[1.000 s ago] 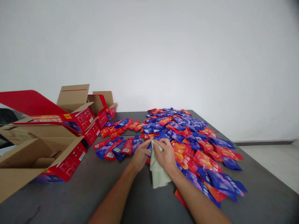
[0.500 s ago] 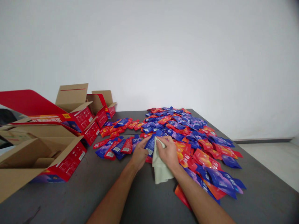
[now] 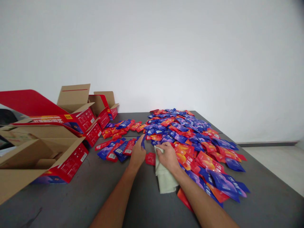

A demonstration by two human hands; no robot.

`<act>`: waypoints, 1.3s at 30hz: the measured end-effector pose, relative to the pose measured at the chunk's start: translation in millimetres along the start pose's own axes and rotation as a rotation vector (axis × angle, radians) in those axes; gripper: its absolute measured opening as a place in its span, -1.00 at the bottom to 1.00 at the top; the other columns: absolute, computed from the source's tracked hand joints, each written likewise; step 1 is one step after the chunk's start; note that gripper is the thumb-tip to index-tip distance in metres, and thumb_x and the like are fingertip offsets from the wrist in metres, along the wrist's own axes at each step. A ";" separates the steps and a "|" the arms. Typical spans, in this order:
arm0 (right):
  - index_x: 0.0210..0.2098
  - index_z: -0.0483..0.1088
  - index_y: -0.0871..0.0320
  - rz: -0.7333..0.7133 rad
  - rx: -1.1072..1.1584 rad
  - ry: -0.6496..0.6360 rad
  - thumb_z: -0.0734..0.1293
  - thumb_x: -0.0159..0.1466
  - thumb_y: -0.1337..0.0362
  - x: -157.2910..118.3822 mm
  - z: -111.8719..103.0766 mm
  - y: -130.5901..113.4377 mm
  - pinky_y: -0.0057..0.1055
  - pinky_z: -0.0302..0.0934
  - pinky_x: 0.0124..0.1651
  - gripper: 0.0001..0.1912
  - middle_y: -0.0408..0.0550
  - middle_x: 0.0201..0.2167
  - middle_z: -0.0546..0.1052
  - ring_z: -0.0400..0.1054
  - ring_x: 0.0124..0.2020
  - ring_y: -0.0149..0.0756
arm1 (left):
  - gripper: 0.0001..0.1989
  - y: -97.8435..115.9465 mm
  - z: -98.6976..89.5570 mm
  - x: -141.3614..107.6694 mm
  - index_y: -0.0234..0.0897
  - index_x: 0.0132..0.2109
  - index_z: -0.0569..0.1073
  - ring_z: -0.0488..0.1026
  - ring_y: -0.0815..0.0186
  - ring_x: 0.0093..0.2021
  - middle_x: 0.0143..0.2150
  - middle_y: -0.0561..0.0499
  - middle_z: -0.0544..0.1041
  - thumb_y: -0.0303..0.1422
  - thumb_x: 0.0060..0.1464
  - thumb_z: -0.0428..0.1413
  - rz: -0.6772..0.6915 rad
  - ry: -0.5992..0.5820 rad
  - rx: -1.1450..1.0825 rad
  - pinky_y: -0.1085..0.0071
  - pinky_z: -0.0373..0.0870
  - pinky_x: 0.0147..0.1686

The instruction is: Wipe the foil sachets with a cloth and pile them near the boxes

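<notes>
My right hand [image 3: 168,155] is closed on a folded pale-green cloth [image 3: 166,181] that hangs down onto the grey table. Left of it, my left hand [image 3: 138,153] is at the right end of a row of pouches, index finger stretched forward. A blue pouch [image 3: 143,143] shows beside that finger, gripped by the hand; much of it is hidden. In the row lie red pouches [image 3: 129,147] and blue pouches [image 3: 121,151] with white labels. A single red pouch [image 3: 150,158] lies between my hands, near the cloth.
A large spread heap of red and blue pouches [image 3: 187,153] covers the table's right side and reaches far back. A smaller pile [image 3: 118,128] lies behind the row. Several open red cardboard boxes [image 3: 68,164] stand along the left, flaps outward. A white wall [image 3: 166,63] rises behind.
My left hand has moved left with the blue pouch, away from the cloth, to the end of the row. The right hand has lowered slightly, still holding the cloth.
</notes>
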State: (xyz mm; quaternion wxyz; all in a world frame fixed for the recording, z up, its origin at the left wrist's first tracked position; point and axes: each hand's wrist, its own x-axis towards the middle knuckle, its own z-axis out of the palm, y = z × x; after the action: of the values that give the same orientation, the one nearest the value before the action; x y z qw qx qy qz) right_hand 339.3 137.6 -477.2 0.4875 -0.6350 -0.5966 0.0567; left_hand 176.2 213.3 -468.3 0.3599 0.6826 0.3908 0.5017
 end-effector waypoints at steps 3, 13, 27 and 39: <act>-0.15 0.63 0.08 0.013 -0.026 0.027 0.37 0.23 0.34 3.5 -2.0 4.8 -0.22 0.38 -0.04 -0.76 0.02 -0.25 0.47 0.44 -0.22 -0.18 | -0.28 -4.9 -12.7 3.6 -0.23 0.31 0.33 0.19 0.05 0.36 0.32 -0.16 0.35 -0.62 -0.04 -0.01 0.008 0.062 0.289 0.11 0.00 0.36; -0.18 0.64 0.06 0.013 -0.042 0.051 0.38 0.22 0.34 3.7 -3.2 6.8 -0.20 0.39 -0.05 -0.78 0.02 -0.26 0.48 0.46 -0.23 -0.16 | -0.51 -8.8 5.0 -9.5 -0.21 0.06 0.54 0.33 -0.02 0.23 0.13 -0.19 0.52 -0.52 -0.06 0.08 0.158 -0.348 0.458 0.05 0.06 0.29; -0.16 0.62 0.09 0.030 0.037 0.098 0.35 0.26 0.26 6.8 -6.5 1.1 -0.17 0.35 -0.01 -0.78 0.02 -0.25 0.47 0.41 -0.19 -0.16 | -0.92 -6.1 1.3 -6.6 -0.26 -0.35 0.46 0.45 0.11 -0.20 -0.31 -0.12 0.51 -0.47 -0.06 0.10 -0.090 -0.191 0.392 0.23 0.30 -0.12; -0.10 0.60 -0.01 -0.133 0.194 -0.019 0.33 0.31 0.28 -3.5 -3.4 -25.4 -0.31 0.35 -0.05 -0.77 -0.03 -0.20 0.47 0.39 -0.15 -0.25 | -0.20 30.5 13.5 -17.0 -0.16 0.20 0.42 0.54 0.18 -0.06 -0.02 -0.07 0.60 -0.66 -0.28 0.11 -0.303 -0.422 -0.858 0.36 0.45 -0.13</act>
State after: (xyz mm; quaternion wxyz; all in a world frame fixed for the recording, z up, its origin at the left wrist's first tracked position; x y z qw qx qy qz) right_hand 322.7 128.2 -459.8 0.5437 -0.5433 -0.6337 0.0876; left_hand 191.2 183.5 -451.4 0.7482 0.4955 0.1627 0.4102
